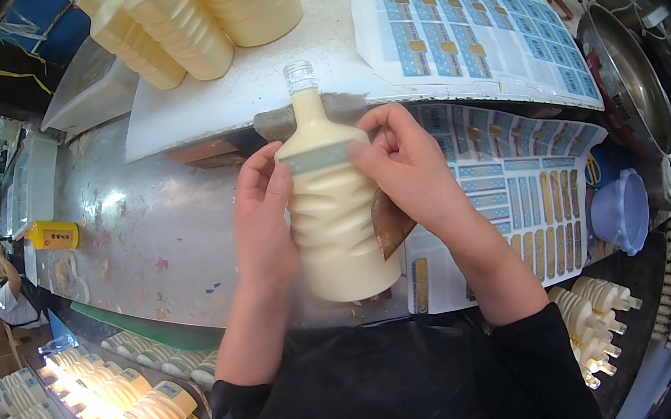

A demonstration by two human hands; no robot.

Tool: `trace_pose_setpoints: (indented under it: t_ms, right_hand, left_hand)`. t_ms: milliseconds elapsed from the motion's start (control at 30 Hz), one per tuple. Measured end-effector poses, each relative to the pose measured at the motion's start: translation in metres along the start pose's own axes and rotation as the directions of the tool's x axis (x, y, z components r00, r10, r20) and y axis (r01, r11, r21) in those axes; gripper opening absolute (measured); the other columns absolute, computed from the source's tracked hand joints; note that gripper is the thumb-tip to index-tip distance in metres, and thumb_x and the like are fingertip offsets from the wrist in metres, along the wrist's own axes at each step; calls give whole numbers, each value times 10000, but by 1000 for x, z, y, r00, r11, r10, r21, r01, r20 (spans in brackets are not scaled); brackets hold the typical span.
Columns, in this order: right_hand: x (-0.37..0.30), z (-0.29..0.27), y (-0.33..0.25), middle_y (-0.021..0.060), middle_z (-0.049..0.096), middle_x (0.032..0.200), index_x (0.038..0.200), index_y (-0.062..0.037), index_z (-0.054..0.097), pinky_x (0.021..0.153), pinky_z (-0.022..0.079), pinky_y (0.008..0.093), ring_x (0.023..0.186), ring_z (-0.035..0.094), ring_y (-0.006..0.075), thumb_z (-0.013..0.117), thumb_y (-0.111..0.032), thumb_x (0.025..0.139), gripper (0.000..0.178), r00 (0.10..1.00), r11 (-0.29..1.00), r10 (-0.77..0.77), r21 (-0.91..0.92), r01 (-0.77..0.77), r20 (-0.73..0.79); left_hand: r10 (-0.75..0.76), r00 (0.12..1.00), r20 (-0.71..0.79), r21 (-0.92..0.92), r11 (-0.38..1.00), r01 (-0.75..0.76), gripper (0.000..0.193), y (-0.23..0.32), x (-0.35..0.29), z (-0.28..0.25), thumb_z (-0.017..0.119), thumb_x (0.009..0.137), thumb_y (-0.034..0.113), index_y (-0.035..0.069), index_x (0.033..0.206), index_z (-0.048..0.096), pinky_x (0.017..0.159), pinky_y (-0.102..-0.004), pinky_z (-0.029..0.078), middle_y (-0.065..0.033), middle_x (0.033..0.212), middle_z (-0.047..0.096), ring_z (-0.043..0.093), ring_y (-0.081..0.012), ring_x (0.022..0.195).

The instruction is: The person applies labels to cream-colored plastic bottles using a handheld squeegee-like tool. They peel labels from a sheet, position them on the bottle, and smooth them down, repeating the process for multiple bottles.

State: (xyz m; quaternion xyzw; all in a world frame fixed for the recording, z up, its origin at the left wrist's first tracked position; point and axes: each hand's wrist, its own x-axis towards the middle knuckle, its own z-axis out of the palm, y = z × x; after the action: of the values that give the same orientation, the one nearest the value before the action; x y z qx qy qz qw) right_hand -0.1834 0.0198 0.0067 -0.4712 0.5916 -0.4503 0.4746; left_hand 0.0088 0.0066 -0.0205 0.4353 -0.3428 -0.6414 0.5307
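Fingers of left hand (pixel 264 221) and right hand (pixel 409 168) are curled against the bottle (pixel 343 244); grip cannot be told. Toward the worktop's (pixel 144 248) right edge, the sheet (pixel 524 222) is left with labels; by the near edge, the tilted bottle's body is bare, its strip (pixel 321 159) seemingly nearly applied.

Tilted cream bottle (pixel 336 220), bluish strip (pixel 321 159)
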Motion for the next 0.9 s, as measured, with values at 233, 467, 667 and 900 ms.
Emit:
trace_pose_setpoints:
  t_ms: [233,467,667,900]
  right_hand:
    - [-1,1,0,18,573,743,1125,-13,575,652,457,288,698,540,94,753,-231,921,348,1000,999,8,33,-8,-13]
    - [-1,3,1,-58,534,802,1150,-41,574,625,401,174,712,493,5,709,-161,966,257,1000,1000,2,27,-2,-4]
    - [1,0,6,-53,553,803,1172,-46,566,623,395,177,715,494,7,701,-166,975,267,999,998,-10,65,8,30]
    - [-17,-19,19,-17,640,853,1204,-8,717,698,464,214,780,553,36,589,-151,1025,262,996,993,-10,120,20,-84]
  left_hand:
    - [2,1000,12,-47,999,-1,274,-3,2,-3,545,1072,131,26,1326,547,961,-336,557,-101,1219,660,643,-168,1093]
    - [14,1000,5,-50,999,-13,268,-4,1,-2,556,1062,123,30,1314,556,958,-336,558,-99,1216,662,647,-172,1088]
    - [18,1000,9,1,1000,-18,333,-5,1,1,525,1070,131,30,1386,493,965,-343,551,-113,1262,630,635,-185,1107]
    - [18,995,99,325,944,-49,849,9,-34,4,608,912,52,54,1625,148,1109,-387,420,-181,1448,462,508,-257,1297]
